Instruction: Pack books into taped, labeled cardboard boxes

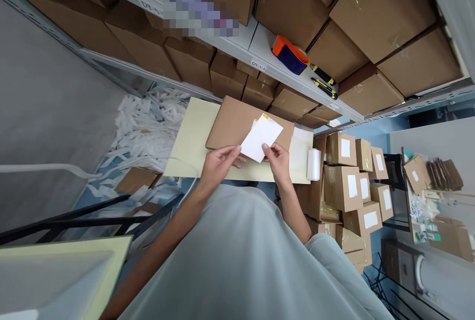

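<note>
A white label sheet [261, 138] with a small yellow mark near its top is held over a brown cardboard box [232, 122]. My left hand [221, 161] pinches the sheet's left corner between thumb and fingers. On its right side, my right hand [277, 160] grips the lower edge, thumb on top. Part of another yellow-marked paper peeks out behind the sheet. Beneath the box is a pale yellow tabletop [189, 137]. A white roll [313, 164] stands at the table's right end.
Above the table runs a shelf [256, 38] packed with cartons; an orange and blue tape dispenser [291, 55] and yellow-black utility knives [324, 88] lie on it. Stacked labelled boxes [349, 186] are at the right. Discarded white paper strips [144, 127] cover the floor at left.
</note>
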`<state>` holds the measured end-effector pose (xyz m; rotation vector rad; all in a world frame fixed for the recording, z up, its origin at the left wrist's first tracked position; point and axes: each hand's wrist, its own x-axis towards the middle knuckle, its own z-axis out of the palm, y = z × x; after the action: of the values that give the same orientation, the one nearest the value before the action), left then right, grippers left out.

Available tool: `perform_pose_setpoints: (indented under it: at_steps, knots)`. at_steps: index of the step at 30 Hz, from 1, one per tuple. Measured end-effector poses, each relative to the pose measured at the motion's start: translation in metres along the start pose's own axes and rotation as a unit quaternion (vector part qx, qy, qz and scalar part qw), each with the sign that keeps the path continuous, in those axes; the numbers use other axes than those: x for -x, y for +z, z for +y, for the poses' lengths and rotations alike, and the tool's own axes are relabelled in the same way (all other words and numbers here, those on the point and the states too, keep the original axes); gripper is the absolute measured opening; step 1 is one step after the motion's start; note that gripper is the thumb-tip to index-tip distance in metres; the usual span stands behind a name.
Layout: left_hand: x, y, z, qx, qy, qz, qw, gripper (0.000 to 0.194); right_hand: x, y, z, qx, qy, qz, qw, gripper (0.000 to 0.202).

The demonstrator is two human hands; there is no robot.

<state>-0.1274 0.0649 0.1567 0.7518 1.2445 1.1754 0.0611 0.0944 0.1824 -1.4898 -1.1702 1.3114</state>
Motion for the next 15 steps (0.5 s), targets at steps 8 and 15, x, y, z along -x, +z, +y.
perform_pose_setpoints:
  at_steps: [8, 15]
  knots:
    - [0.003, -0.041, 0.011, 0.002, 0.01, -0.011, 1.0, 0.064, 0.016, 0.034, -0.003, 0.013, -0.009, 0.025, 1.0, 0.057]
    - [0.005, -0.06, 0.019, -0.001, -0.001, -0.042, 0.999, 0.06, 0.024, 0.048, -0.005, 0.014, -0.018, 0.041, 0.999, 0.056]
